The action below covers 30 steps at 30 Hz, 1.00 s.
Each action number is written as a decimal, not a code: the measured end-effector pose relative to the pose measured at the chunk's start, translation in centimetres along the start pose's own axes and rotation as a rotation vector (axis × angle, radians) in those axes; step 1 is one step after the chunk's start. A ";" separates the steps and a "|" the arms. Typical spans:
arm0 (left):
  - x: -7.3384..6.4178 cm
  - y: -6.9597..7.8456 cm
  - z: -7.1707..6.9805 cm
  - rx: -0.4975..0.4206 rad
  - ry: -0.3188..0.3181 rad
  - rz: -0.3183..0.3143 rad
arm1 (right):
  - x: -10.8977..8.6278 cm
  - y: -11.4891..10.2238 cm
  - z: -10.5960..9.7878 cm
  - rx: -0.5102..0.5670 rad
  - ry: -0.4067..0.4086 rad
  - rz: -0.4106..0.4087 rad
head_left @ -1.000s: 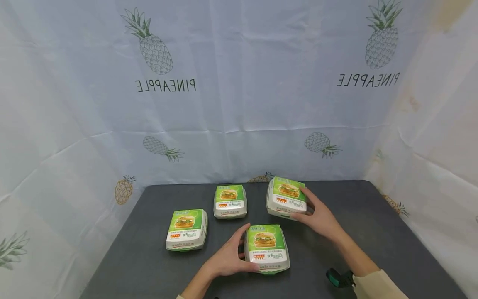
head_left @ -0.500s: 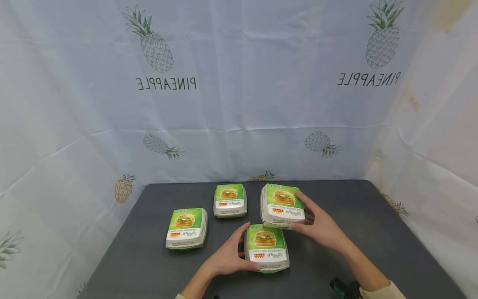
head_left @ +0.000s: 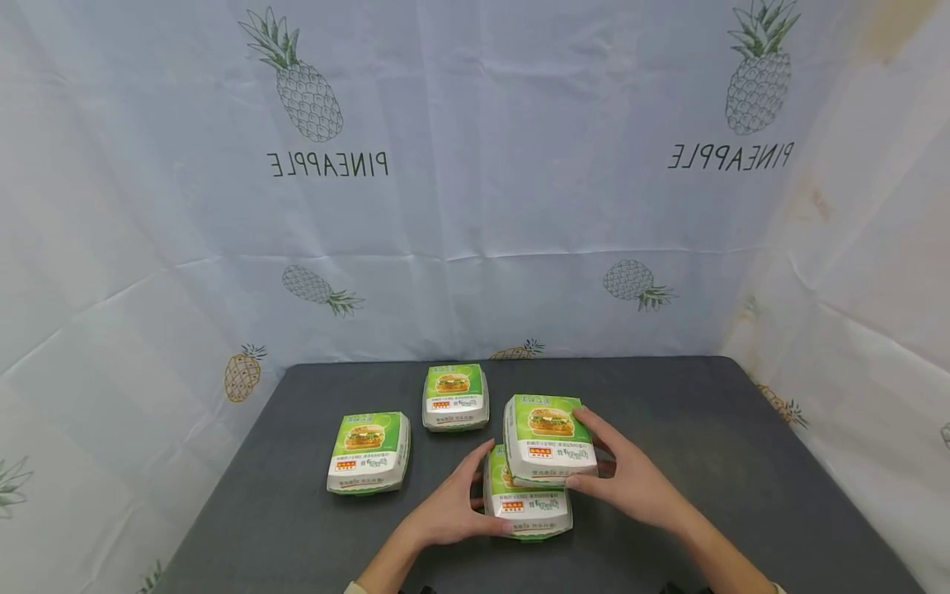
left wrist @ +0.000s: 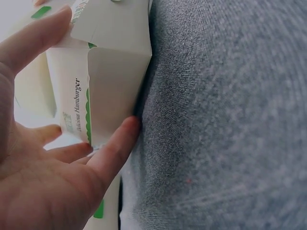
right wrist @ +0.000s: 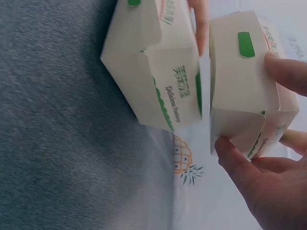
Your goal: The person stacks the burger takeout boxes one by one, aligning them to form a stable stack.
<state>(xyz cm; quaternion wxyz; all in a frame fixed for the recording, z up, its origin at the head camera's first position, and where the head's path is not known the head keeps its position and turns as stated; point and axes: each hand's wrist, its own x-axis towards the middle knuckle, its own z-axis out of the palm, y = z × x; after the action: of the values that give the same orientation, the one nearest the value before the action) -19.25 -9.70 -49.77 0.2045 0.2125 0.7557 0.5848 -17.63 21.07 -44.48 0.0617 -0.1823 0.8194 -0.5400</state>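
My right hand point(head_left: 631, 483) grips a green-and-white hamburger box point(head_left: 551, 437) by its right side, thumb at the front and fingers at the back. That box overlaps the far part of a second, like hamburger box point(head_left: 530, 521) in the head view. In the right wrist view a narrow gap shows between the raised box point(right wrist: 242, 72) and the lower box point(right wrist: 175, 81). My left hand point(head_left: 449, 513) holds the lower box at its left side, with the thumb near the front corner. Its fingers spread along the box side point(left wrist: 117, 91) in the left wrist view.
Two more hamburger boxes lie on the dark grey table point(head_left: 267, 528): one at the left point(head_left: 369, 452) and one at the back point(head_left: 456, 398). A white curtain point(head_left: 475, 206) with pineapple prints hangs behind the table and along both sides.
My right hand has brought its hamburger box left and toward me, from beyond the lower box to over it. My left hand and the other boxes have stayed in place.
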 end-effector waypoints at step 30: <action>-1.4 3.1 -0.5 0.050 0.035 0.126 | -0.9 -0.8 1.7 -0.019 -0.022 -0.009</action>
<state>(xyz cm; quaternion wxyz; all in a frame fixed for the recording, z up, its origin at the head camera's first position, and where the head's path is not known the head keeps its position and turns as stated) -18.08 -10.17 -46.53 0.1485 0.2545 0.7587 0.5811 -16.13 19.62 -44.53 0.0665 -0.1923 0.8230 -0.5303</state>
